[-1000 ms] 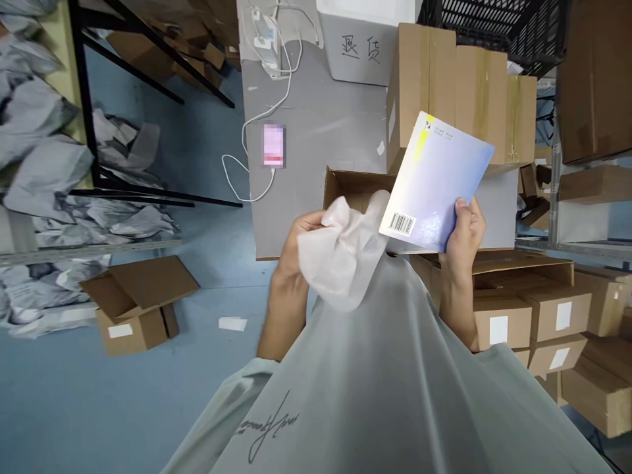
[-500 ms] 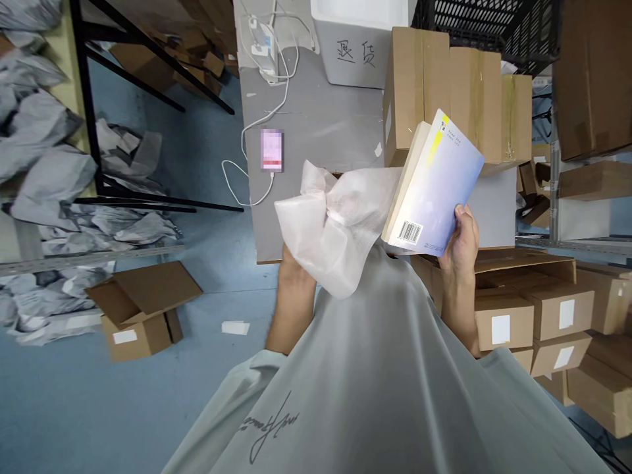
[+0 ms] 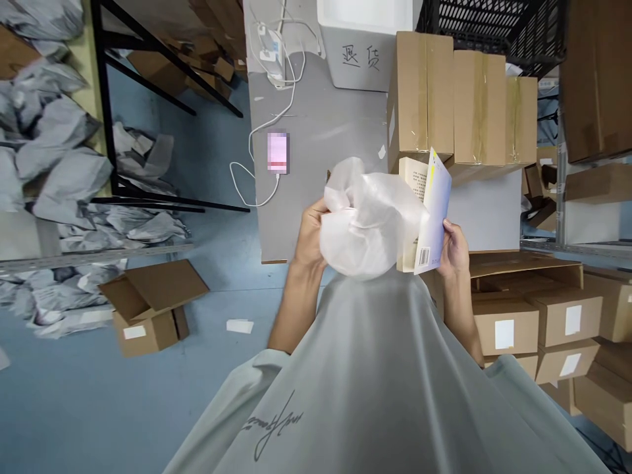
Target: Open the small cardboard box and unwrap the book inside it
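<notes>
A foam bag (image 3: 368,224) is gripped by the left hand (image 3: 310,232) beside a book (image 3: 428,210) pinched by the right hand's (image 3: 454,249) fingers.

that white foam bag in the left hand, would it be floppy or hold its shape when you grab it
Probably floppy: the white foam bag bunches into soft folds where the left hand grips it. It looks light, held up by fingertips alone. Likely not slippery, given its matte surface, unlike the stiffer book in the right hand.

One head-worn camera looks steeply down, close over the chest.
</notes>
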`<state>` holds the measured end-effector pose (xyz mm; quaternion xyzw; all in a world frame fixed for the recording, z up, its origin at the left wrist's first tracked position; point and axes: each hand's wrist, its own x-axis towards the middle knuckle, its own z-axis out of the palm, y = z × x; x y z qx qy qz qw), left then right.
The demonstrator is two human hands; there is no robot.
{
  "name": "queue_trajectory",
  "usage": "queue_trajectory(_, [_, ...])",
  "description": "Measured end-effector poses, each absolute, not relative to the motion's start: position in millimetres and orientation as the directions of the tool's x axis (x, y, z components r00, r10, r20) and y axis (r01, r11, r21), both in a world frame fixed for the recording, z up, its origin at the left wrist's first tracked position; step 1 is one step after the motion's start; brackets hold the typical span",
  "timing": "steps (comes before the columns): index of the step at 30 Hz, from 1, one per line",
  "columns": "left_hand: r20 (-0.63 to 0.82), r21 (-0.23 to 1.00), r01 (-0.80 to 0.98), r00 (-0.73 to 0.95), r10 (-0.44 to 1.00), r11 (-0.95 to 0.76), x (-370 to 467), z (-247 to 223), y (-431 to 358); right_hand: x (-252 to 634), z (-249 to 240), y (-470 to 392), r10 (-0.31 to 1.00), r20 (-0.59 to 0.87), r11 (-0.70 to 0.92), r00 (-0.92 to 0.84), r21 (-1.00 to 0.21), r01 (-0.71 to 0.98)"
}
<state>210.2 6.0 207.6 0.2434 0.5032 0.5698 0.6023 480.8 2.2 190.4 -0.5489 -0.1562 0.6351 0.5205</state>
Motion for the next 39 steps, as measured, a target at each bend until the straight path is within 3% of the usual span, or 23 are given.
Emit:
queue_trajectory(5, [-0.263, 0.922, -0.315, -0.090, 0.961, 0.223, 216, 215, 14, 483, 182, 7, 0.843, -0.511, -0.418, 0.166, -0.817, -0.398])
queue_trajectory(10, [-0.195, 0.965, -0.206, -0.138, 0.971, 0.165, 218, 211, 13, 476, 189, 11, 0.870, -0.471, -0.416, 0.144, -0.859, -0.297])
queue_trajectory(16, [-0.044, 0.997, -0.075, -0.236, 0.971, 0.027, 220, 212, 8, 460, 193, 17, 0.882, -0.464, -0.411, 0.082, -0.842, -0.350])
queue_trajectory(21, [-0.101, 0.969, -0.229, -0.021, 0.995, 0.093, 214, 211, -2, 449, 190, 21, 0.881, -0.449, -0.382, 0.150, -0.860, -0.338])
queue_trajectory(25, [-0.145, 0.983, -0.146, -0.229, 0.962, 0.113, 207, 209, -1, 448, 200, 22, 0.900, -0.387, -0.326, 0.200, -0.903, -0.281])
queue_trajectory(29, [-0.059, 0.995, -0.097, -0.393, 0.918, 0.022, 195, 223, 3, 452, 219, 19, 0.928, -0.318, -0.282, 0.196, -0.940, -0.191])
queue_trajectory(34, [0.050, 0.993, -0.081, -0.359, 0.932, -0.084, 195, 257, 6, 456, 237, 10, 0.958, -0.211, -0.202, 0.197, -0.977, -0.066])
queue_trajectory(39, [-0.108, 0.987, -0.138, -0.191, 0.976, 0.083, 218, 271, 10, 456, 239, 5, 0.970, -0.094, -0.103, 0.225, -0.994, 0.029])
